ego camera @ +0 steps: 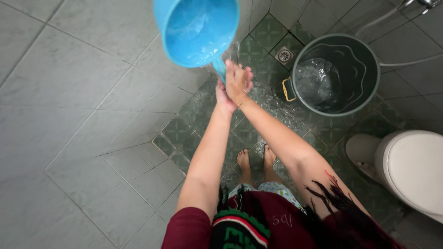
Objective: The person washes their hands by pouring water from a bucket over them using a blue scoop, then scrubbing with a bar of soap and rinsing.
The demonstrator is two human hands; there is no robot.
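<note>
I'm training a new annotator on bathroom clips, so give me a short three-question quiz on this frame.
1. True or false: the blue water dipper has water in it.
2. Which stands nearest the grey bucket? A) floor drain B) white toilet C) the bare feet
3. Fill in: both hands meet at the dipper's ____.

Key
1. True; water shows inside, and some spills at its rim.
2. A; the drain lies just left of the bucket.
3. Handle; the left hand and right hand close together around it, fingers wrapped.
</note>
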